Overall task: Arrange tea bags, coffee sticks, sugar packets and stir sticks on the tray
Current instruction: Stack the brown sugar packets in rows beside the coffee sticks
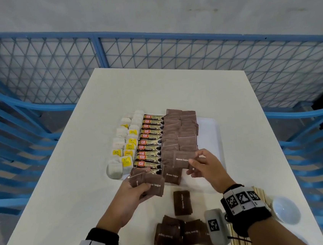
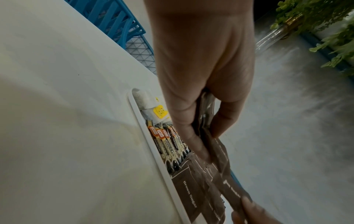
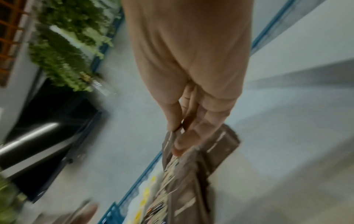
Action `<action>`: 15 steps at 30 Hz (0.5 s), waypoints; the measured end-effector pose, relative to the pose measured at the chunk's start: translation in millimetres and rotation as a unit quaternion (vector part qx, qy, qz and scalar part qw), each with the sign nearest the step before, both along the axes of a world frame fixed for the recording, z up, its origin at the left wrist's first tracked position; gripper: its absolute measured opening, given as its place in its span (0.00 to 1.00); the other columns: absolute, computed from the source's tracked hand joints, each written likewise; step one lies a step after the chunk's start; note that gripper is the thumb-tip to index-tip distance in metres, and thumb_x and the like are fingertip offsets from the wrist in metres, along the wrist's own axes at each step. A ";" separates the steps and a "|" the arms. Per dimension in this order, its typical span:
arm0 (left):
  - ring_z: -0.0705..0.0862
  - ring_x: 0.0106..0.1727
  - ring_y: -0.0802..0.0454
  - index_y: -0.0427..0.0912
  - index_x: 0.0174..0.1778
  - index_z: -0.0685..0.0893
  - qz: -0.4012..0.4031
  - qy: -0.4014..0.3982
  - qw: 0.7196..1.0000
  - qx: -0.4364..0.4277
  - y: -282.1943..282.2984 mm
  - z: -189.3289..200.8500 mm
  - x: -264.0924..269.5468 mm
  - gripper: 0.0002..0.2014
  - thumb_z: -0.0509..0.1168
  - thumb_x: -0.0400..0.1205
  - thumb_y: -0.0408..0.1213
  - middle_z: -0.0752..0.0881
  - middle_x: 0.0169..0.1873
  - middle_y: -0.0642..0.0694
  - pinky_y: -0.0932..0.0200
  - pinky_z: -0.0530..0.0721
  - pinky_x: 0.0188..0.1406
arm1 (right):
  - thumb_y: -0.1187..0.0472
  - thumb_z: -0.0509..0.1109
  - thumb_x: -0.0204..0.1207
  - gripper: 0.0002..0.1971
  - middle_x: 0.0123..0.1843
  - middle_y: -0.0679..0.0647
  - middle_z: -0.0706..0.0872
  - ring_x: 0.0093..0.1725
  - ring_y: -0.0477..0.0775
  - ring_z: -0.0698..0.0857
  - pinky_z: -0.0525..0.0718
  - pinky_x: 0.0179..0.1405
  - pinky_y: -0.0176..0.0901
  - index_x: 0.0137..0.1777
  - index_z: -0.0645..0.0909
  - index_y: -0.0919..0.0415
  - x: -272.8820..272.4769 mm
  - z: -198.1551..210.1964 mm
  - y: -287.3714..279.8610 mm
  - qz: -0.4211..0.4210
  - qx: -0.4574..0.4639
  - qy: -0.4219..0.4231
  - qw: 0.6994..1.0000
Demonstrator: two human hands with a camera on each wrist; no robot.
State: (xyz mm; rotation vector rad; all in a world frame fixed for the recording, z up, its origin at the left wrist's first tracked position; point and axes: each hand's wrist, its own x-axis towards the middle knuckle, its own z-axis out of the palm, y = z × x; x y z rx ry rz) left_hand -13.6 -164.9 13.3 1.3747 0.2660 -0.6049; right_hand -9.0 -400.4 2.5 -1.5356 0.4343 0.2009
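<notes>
On the white table (image 1: pixel 172 85), mid-frame in the head view, we record a white tray (image 1: pixel 210 129) holding, from left to right, a double column of tea bags (image 1: pixel 126 144) with yellow tags, a column of coffee sticks (image 1: pixel 152 143), and overlapping rows of brown sugar packets (image 1: pixel 179 132). Our left hand (image 1: pixel 133 193), at lower centre, grips a small fan of brown sugar packets (image 1: pixel 153 183) between thumb and curled fingers, just over the tray's near edge. Our right hand (image 1: pixel 207 167), to its right, pinches a single sugar packet (image 1: pixel 183 159) at the near end of the sugar rows; whether it touches them we cannot tell. Toward the bottom of the frame we note one loose packet (image 1: pixel 182 203) lying alone, a heap of further packets (image 1: pixel 176 238) below it, wooden stir sticks (image 1: pixel 260 193) partly hidden behind the right wrist, and a small white bowl (image 1: pixel 286 210) at lower right. A blue mesh fence (image 1: pixel 149 49) runs across the upper frame.
</notes>
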 end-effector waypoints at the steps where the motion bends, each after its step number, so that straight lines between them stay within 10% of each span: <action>1: 0.89 0.46 0.49 0.36 0.61 0.81 0.000 0.000 1.000 0.003 0.3 -0.1 -0.2 0.17 0.59 0.79 0.18 0.90 0.46 0.40 0.57 0.89 0.47 | 0.72 0.67 0.77 0.07 0.40 0.64 0.85 0.31 0.57 0.87 0.86 0.30 0.40 0.46 0.71 0.64 -0.2 -2.6 -5.9 -0.017 0.008 0.008 1.000; 15: 0.87 0.47 0.50 0.39 0.52 0.87 0.032 -0.025 0.997 0.060 6.8 -5.1 -0.4 0.12 0.66 0.77 0.22 0.92 0.39 0.50 0.60 0.82 0.43 | 0.62 0.77 0.69 0.10 0.30 0.47 0.80 0.32 0.45 0.78 0.72 0.30 0.30 0.36 0.76 0.54 8.0 -39.2 -15.2 -0.051 -0.261 0.028 0.964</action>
